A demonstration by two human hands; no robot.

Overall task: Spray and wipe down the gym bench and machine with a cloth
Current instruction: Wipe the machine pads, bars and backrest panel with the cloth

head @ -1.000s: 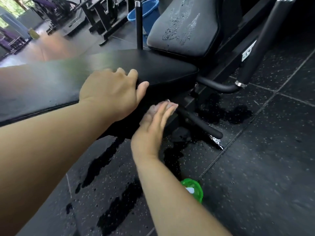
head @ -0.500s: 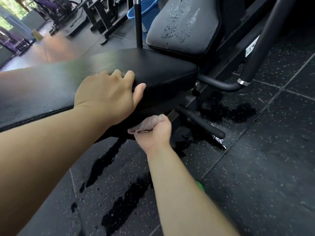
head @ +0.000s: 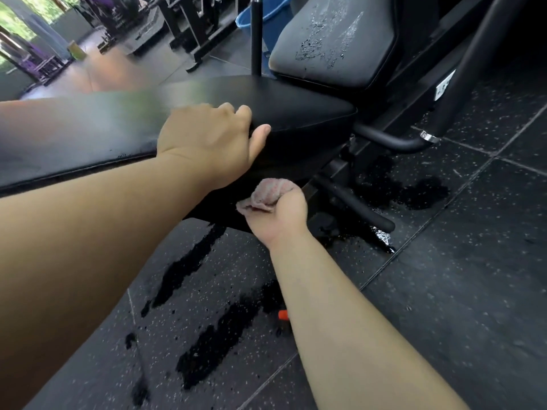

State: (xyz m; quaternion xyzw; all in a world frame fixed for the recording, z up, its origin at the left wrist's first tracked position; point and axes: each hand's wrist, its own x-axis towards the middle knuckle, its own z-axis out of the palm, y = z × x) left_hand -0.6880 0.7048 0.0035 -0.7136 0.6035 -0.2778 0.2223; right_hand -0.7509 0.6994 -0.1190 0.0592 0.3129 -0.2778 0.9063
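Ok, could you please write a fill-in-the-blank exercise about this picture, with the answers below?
1. The right grip holds a crumpled pinkish ____.
2. The ____ rests on top of the black padded bench seat.
3. The round plastic bucket behind the bench is ____.
Answers: cloth; left grip; blue.
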